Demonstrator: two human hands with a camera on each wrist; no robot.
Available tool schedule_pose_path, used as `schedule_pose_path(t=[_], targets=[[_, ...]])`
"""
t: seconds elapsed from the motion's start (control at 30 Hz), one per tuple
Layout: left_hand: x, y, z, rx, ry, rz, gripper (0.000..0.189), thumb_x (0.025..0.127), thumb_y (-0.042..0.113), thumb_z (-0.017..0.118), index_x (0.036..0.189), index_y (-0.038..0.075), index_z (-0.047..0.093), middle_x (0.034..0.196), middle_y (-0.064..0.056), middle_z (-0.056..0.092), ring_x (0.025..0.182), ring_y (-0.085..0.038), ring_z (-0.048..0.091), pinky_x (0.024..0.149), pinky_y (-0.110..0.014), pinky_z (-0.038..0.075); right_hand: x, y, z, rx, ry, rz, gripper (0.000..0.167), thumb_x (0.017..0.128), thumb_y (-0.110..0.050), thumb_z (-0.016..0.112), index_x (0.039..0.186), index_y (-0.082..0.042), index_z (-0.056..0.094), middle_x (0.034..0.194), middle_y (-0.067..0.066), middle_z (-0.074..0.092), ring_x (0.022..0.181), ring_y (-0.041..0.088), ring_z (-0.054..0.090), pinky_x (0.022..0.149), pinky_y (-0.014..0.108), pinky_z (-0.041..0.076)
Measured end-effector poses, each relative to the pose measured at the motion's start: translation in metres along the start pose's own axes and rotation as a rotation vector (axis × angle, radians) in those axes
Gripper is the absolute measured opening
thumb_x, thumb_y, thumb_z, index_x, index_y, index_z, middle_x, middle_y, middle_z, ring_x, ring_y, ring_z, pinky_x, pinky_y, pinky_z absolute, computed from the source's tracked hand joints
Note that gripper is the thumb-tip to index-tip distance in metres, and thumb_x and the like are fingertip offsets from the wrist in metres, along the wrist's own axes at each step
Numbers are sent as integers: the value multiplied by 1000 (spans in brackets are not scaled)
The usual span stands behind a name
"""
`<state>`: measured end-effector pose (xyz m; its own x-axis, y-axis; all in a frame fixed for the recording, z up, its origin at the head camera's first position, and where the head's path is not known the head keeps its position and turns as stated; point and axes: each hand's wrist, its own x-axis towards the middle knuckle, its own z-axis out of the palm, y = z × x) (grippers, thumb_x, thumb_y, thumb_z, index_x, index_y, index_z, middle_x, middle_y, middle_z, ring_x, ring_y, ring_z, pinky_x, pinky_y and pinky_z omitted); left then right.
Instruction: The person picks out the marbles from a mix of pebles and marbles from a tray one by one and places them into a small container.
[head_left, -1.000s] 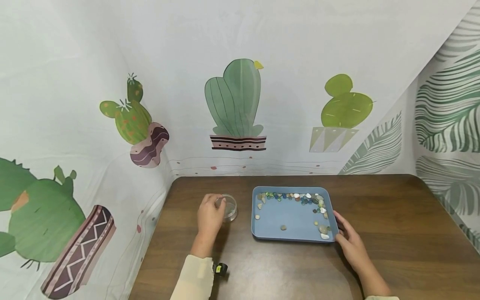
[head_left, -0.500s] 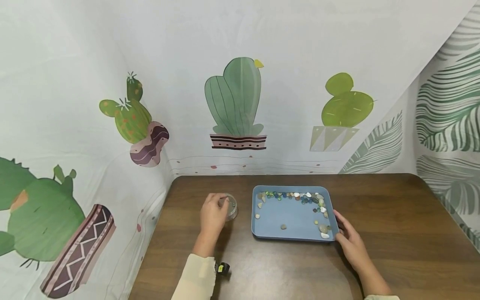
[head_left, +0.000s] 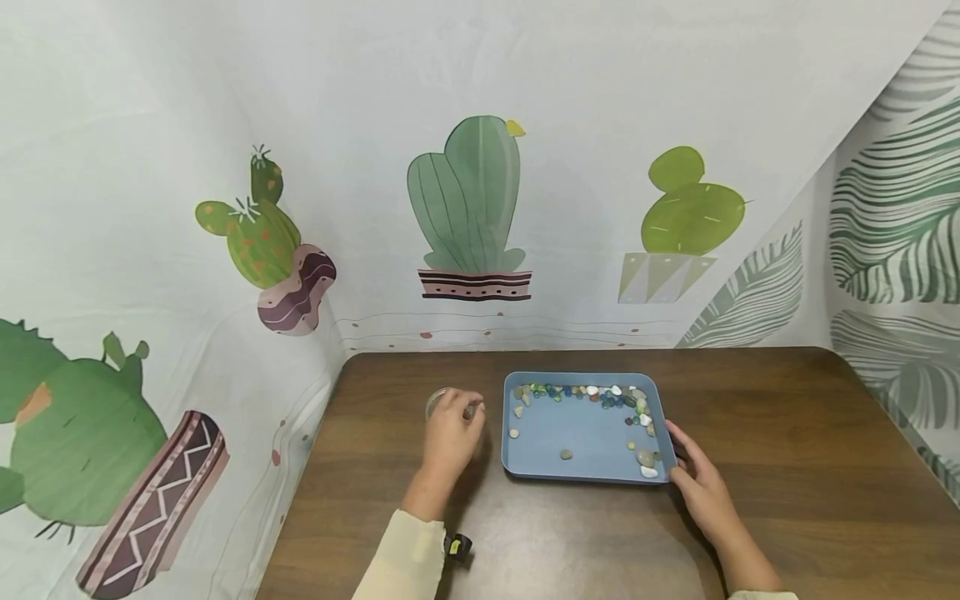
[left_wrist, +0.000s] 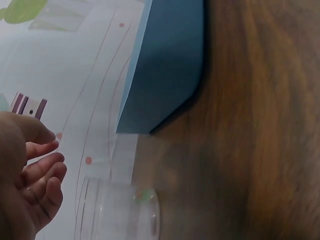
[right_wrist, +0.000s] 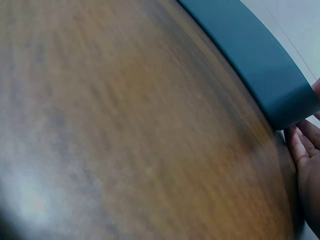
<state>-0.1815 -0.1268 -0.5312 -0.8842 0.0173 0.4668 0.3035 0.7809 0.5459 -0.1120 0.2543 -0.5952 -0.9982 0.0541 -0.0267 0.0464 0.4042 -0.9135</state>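
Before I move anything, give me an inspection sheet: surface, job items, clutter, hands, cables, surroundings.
Surface: brown table, glare toward the near side.
Job items: blue tray with stones mostly along its far and side edges; clear dish, partly hidden in the head view.
Clutter: nothing seen.
Hands: left hand near the dish, any pinched piece unclear; right hand holds the tray's right side.
Cables: nothing clearly seen.
Surroundings: white plant-printed backdrop.
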Motion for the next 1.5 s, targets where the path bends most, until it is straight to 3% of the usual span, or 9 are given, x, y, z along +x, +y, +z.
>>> schedule_pose_path(t=[0.1,0.23,0.37,0.77,0.9,1.17,1.3,1.4,1.5], targets=[[-1,5,5,-3,-41,27,11,90,15,72,100,11,76,90,0,66,73,-10,58,66,-25,51,0,0,0,1,-3,6,72,97,1,48,161,-22,26,166,16,28,137,17,40,91,-3,32],[-2,10,13,18,-88,60,15,91,17,72,104,12,76,98,-1,68,83,-14,63,74,-30,54,0,0,0,17,-2,-1,72,96,1,48,161,-21,26,166,16,27,137,1,37,91,-4,31],[-1,15,20,25,-128,115,21,90,16,73,110,10,75,106,-3,69,99,-22,66,86,-37,56,0,1,0,29,3,-15,72,96,2,48,161,-20,26,166,16,27,126,-19,30,92,-4,30],[8,10,51,167,-99,338,19,87,20,77,105,14,78,107,0,74,99,-21,64,88,-35,53,0,1,0,2,-1,1,73,96,1,48,161,-24,26,165,16,28,125,-16,32,91,-4,30],[12,13,54,178,-143,332,18,89,21,75,106,15,78,108,2,74,99,-21,63,89,-34,53,0,0,0,3,-2,5,72,96,1,48,161,-23,26,165,16,28,130,-8,36,92,-4,30],[21,19,66,220,-149,331,15,87,17,77,102,14,80,103,1,75,95,-21,63,87,-35,52,0,0,0,5,-4,4,73,96,2,47,161,-22,25,166,16,27,130,-14,31,92,-4,29],[25,20,73,256,-180,315,15,88,19,77,102,17,79,102,3,74,94,-20,62,84,-35,51,0,-2,-1,3,-4,14,72,96,1,47,162,-21,25,166,17,26,142,15,37,90,-4,30],[26,19,80,281,-212,296,16,90,21,74,105,18,79,105,4,73,96,-19,61,86,-34,51,1,-2,0,0,-8,22,72,96,1,47,162,-20,24,166,17,26,141,34,37,90,-4,30],[27,17,85,304,-229,286,17,92,23,73,107,18,79,107,4,72,97,-18,60,86,-34,50,0,-2,1,-2,-9,31,72,96,0,47,162,-20,24,167,16,26,144,21,36,90,-4,30]])
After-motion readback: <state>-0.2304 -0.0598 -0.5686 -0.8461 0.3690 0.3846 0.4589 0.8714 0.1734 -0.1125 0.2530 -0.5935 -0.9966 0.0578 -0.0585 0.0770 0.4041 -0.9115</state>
